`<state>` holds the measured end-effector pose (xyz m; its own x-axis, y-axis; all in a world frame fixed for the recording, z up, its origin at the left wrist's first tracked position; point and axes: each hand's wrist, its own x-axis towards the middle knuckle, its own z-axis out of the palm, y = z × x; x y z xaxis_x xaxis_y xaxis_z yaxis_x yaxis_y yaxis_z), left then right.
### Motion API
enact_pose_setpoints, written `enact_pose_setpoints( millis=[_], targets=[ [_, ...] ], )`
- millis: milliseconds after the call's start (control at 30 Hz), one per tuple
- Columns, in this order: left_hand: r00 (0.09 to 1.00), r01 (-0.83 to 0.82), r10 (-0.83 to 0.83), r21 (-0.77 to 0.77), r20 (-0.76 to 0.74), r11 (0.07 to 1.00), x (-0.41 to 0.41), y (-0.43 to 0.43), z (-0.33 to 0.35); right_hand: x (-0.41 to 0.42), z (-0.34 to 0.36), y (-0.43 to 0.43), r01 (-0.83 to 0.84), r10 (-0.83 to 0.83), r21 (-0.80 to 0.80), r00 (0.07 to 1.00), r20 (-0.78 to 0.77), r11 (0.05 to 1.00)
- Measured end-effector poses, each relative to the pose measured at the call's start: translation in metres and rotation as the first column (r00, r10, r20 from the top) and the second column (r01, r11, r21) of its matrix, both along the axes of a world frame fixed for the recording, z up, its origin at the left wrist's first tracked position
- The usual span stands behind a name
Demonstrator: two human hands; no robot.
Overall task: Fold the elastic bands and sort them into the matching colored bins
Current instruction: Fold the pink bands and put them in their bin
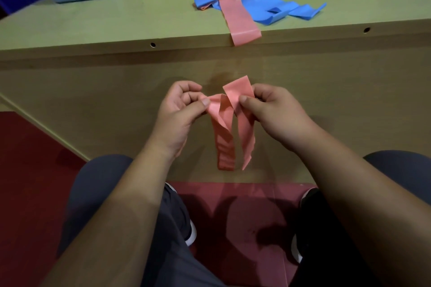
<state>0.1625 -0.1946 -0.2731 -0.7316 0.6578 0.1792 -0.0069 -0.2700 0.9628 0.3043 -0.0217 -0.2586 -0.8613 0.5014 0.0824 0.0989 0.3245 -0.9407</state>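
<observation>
The left hand (pixel 179 109) pinches one upper corner of a pink elastic band (pixel 225 137) between thumb and curled fingers. The band hangs in two loose tails below the table (pixel 116 21) edge, and the right hand (pixel 272 112) pinches the other upper part, where a short flap stands up. To fold it neatly, I would untwist the left tail, line up the long edges, then bring the two pinches together under light tension, since slack elastic likely springs open. No pink bin shows among those at the back.
</observation>
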Motion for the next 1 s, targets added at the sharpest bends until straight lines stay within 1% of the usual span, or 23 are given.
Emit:
enact_pose_setpoints(
  millis=[67, 133, 200, 300, 400, 500, 600, 700, 900, 1000],
  targets=[
    [1.000, 0.026, -0.026, -0.005, -0.009, 1.000, 0.001, -0.001, 0.001, 0.000, -0.001, 0.001, -0.034, 0.032, -0.075, 0.999, -0.022, 0.997],
    [0.998, 0.059, -0.058, -0.006, 0.017, 0.998, 0.001, -0.002, 0.003, 0.000, -0.001, 0.001, -0.076, 0.072, -0.133, 0.997, -0.039, 0.988],
    [0.995, 0.080, -0.080, 0.011, 0.053, 0.997, 0.001, -0.003, 0.004, 0.000, 0.000, 0.001, -0.116, 0.101, -0.232, 0.992, -0.072, 0.966],
    [0.990, 0.101, -0.105, 0.049, 0.092, 0.994, 0.001, -0.005, 0.007, 0.000, 0.000, -0.001, -0.170, 0.123, -0.431, 0.983, -0.136, 0.886],
    [0.984, 0.137, -0.145, 0.078, 0.107, 0.987, 0.000, -0.007, 0.009, 0.000, 0.001, -0.001, -0.218, 0.156, -0.549, 0.975, -0.158, 0.807],
    [0.981, 0.170, -0.176, 0.071, 0.088, 0.983, -0.001, -0.009, 0.009, 0.000, 0.001, 0.001, -0.268, 0.189, -0.635, 0.963, -0.191, 0.724],
    [0.979, 0.189, -0.193, 0.060, 0.061, 0.980, -0.001, -0.012, 0.009, -0.003, 0.000, 0.003, -0.286, 0.213, -0.691, 0.958, -0.191, 0.664],
    [0.983, 0.178, -0.180, 0.034, 0.033, 0.983, -0.001, -0.013, 0.010, -0.006, -0.004, 0.004, -0.305, 0.253, -0.705, 0.950, -0.181, 0.640],
    [0.985, 0.173, -0.173, -0.023, -0.025, 0.985, -0.003, -0.017, 0.008, -0.006, -0.002, 0.007, -0.347, 0.279, -0.702, 0.936, -0.215, 0.622],
    [0.982, 0.187, -0.187, -0.027, -0.015, 0.982, -0.001, -0.017, 0.009, -0.007, -0.003, 0.006, -0.343, 0.298, -0.655, 0.937, -0.184, 0.673]
  ],
)
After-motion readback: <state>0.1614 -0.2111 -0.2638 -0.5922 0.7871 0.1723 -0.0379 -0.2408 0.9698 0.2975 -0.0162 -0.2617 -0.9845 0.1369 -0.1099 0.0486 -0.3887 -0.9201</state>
